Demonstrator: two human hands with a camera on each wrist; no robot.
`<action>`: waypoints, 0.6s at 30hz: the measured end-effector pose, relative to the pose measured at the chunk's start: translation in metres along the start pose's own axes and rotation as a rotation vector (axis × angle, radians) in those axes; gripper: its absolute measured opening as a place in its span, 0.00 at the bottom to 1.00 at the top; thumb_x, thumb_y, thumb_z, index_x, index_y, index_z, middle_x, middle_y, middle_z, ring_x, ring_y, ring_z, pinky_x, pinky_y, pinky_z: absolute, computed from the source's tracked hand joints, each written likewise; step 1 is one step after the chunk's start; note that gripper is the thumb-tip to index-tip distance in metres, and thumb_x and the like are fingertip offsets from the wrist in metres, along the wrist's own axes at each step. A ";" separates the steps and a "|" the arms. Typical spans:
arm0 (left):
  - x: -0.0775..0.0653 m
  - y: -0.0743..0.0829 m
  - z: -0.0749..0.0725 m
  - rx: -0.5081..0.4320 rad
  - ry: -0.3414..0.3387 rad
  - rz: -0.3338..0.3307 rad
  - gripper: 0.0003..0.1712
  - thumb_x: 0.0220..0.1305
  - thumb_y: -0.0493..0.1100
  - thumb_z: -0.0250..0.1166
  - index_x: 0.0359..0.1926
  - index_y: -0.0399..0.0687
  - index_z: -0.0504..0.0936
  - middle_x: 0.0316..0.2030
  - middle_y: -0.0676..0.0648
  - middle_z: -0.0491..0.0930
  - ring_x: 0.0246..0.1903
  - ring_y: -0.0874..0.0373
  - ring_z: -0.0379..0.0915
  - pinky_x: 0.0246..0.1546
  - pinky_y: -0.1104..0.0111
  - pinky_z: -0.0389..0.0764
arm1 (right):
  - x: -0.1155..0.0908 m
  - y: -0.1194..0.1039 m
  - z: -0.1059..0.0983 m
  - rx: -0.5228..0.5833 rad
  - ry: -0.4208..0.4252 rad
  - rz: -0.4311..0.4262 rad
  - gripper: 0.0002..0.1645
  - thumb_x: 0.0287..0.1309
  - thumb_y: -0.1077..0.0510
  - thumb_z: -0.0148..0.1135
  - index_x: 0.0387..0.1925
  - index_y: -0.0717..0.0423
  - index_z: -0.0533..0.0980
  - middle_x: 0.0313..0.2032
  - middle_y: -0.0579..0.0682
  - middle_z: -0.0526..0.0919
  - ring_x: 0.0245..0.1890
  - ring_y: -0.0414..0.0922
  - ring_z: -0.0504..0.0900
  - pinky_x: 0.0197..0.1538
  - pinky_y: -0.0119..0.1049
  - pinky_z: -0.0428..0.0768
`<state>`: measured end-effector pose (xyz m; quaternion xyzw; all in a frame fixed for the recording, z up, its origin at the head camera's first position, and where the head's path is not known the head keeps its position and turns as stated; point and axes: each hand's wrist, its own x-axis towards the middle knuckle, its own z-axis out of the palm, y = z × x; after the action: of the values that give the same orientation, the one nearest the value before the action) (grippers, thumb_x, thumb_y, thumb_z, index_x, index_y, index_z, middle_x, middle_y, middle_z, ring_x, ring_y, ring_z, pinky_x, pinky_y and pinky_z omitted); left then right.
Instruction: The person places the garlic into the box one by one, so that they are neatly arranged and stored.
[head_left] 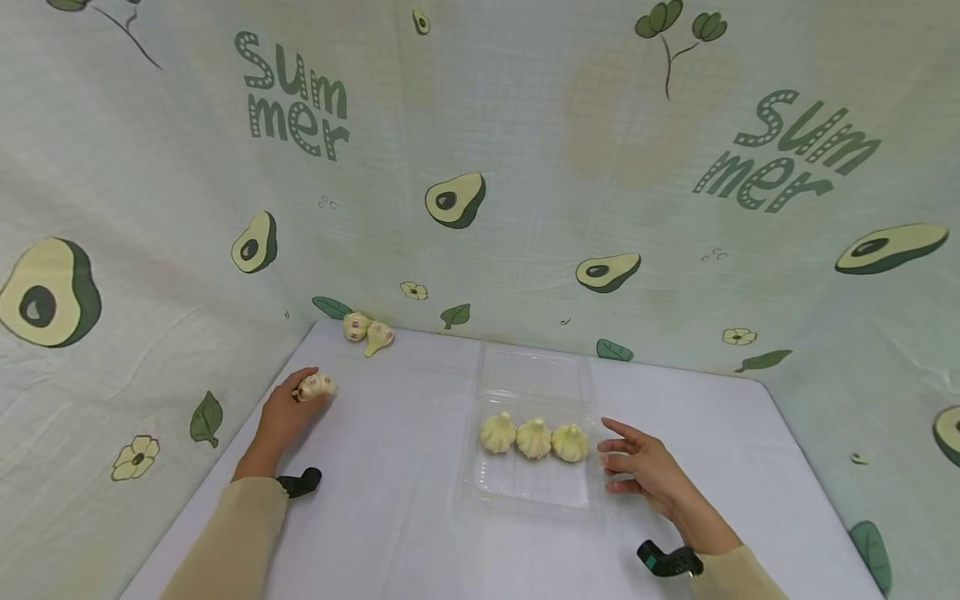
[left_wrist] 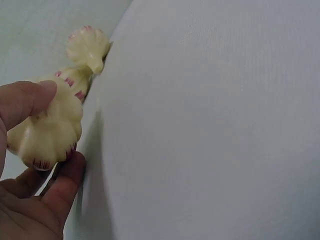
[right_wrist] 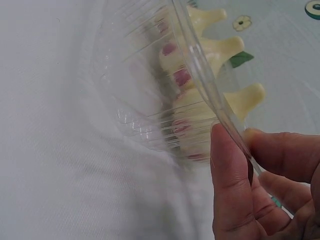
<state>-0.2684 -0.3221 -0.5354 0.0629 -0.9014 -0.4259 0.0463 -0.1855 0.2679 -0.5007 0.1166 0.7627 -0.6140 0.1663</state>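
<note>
At the table's left side my left hand (head_left: 287, 418) holds a garlic bulb (head_left: 317, 386), pale with purplish marks. In the left wrist view the thumb lies over that bulb (left_wrist: 52, 127) and the fingers are beneath it. A clear plastic container (head_left: 528, 493) lies with its lid (head_left: 534, 372) folded back. Inside it stand three garlic bulbs (head_left: 533, 439) in a row, stems up. My right hand (head_left: 647, 468) is at the container's right side. Thumb and finger pinch its rim (right_wrist: 212, 100) in the right wrist view.
Two more garlic bulbs (head_left: 379, 336) lie touching in the back left corner of the white-covered table (head_left: 390, 517). A printed cloth (head_left: 517, 125) with avocados hangs behind and along both sides. Each wrist wears a black device (head_left: 670, 560).
</note>
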 end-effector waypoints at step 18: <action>-0.009 0.025 0.012 -0.343 -0.077 0.019 0.33 0.80 0.58 0.58 0.73 0.41 0.69 0.71 0.35 0.68 0.55 0.61 0.75 0.56 0.65 0.85 | 0.001 -0.001 0.001 0.017 -0.003 0.004 0.45 0.69 0.67 0.66 0.82 0.53 0.59 0.59 0.61 0.79 0.39 0.46 0.83 0.38 0.41 0.90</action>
<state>-0.2632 -0.2962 -0.5235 0.0294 -0.8173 -0.5749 0.0259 -0.1864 0.2670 -0.5005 0.1184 0.7570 -0.6203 0.1678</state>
